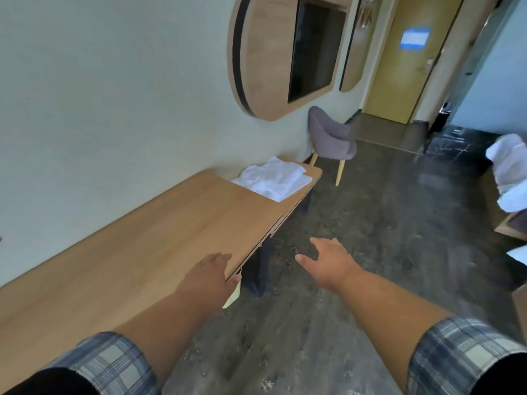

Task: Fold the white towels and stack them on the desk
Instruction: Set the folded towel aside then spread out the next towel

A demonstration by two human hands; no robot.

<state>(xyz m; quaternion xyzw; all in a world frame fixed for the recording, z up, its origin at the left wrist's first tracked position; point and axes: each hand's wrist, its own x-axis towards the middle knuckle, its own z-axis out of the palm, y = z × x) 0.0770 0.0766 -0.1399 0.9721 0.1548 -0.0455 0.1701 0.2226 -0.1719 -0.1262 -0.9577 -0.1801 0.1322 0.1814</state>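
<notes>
White towels (273, 178) lie in a loose folded pile at the far end of the long wooden desk (148, 246), against the wall. More white cloth (510, 172) is heaped at the right edge of the view. My left hand (209, 277) hovers over the desk's front edge, fingers relaxed, holding nothing. Out over the floor, my right hand (328, 260) is held with its fingers spread and nothing in it. Both hands are well short of the towels.
A grey armchair (330, 138) with pale wooden legs stands past the desk's far end. A wall panel with a dark screen (310, 49) hangs above. A yellow door (410, 58) is at the back. Dark floor (370, 223) lies to the right of the desk.
</notes>
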